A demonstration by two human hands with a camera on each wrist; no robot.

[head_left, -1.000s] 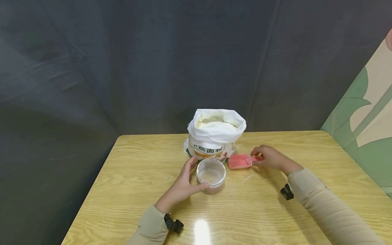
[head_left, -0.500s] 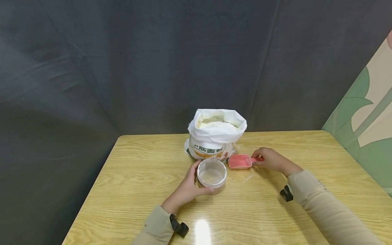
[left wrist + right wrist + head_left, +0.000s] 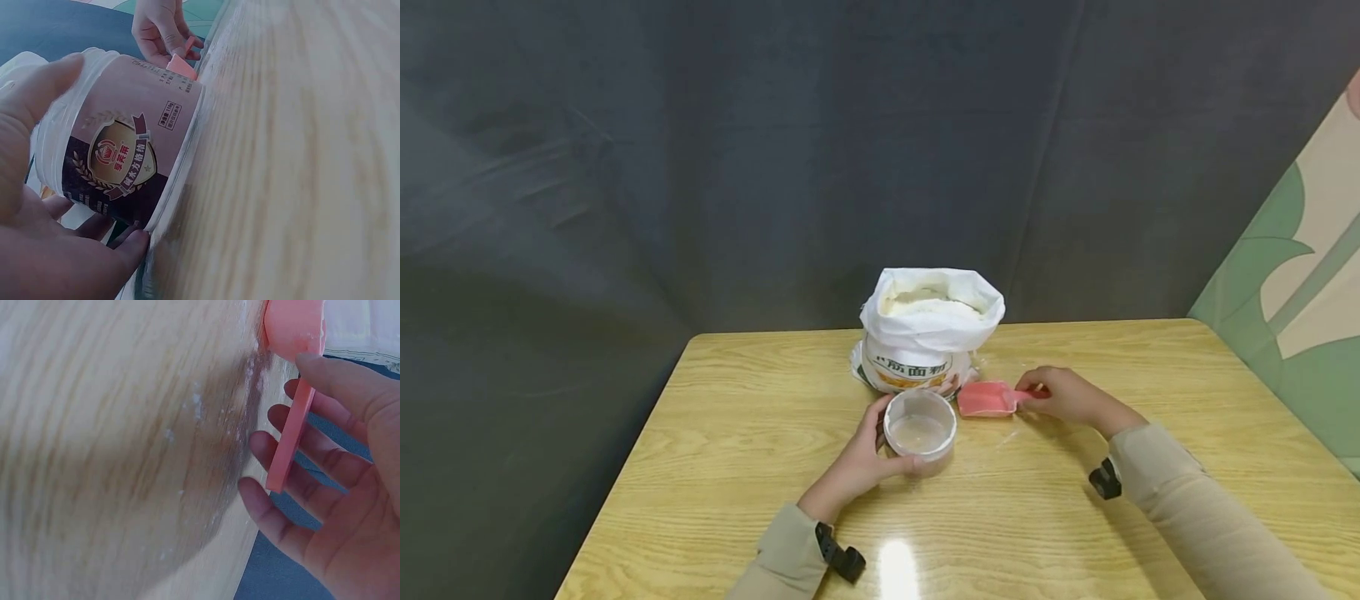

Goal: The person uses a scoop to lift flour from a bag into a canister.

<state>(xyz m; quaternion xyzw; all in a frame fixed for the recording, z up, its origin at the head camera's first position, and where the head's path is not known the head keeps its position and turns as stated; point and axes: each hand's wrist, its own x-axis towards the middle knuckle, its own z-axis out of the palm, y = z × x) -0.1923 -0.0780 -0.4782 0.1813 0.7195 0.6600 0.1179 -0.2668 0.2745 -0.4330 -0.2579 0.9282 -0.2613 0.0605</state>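
My left hand (image 3: 853,467) curls round a clear plastic jar (image 3: 919,433), thumb on its near side and fingers on its far side. The jar stands upright on the table, and its printed label (image 3: 125,134) faces the left wrist camera. To its right lies a pink scoop (image 3: 985,399), its blade toward the jar. My right hand (image 3: 1063,395) holds the scoop's handle (image 3: 291,437) between thumb and fingers. Right behind the jar stands a white flour bag (image 3: 925,333) with its top rolled down, white flour (image 3: 934,308) showing inside.
The wooden table (image 3: 737,433) ends at a dark curtain (image 3: 775,167) at the back. White powder specks (image 3: 197,405) dot the tabletop near the scoop. A patterned panel (image 3: 1315,350) borders the right side.
My left hand has moved right and closed round the jar, which has shifted slightly right. The right hand stays at the scoop's handle and has dipped slightly with it.
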